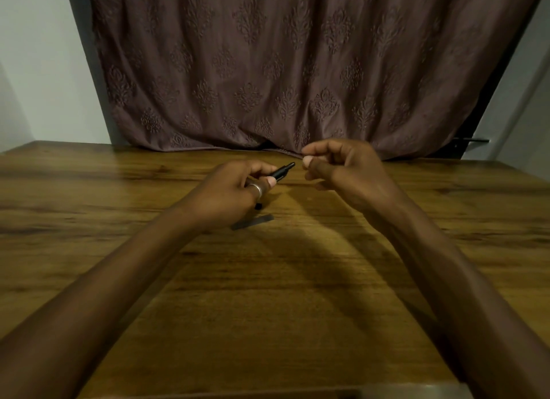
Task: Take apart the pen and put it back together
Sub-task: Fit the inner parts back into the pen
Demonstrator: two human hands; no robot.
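Head view, from the largest thing down: one patterned curtain (268, 71) hangs behind one wooden bench (297, 279), and two bare forearms reach over it. The left hand (235, 193), with one ring (256, 189) on a finger, has its grip closed round the black pen (281, 170), held above the bench with its narrow end pointing toward the right hand (342, 166). That hand sits just beside the pen's end, thumb and forefinger pinched together; whether something small lies between them I cannot tell. One flat dark strip (253, 222) lies on the bench beneath the left hand, and one small black piece (258, 206) shows near it. I judge the pen partly dismantled, with reassembly left.
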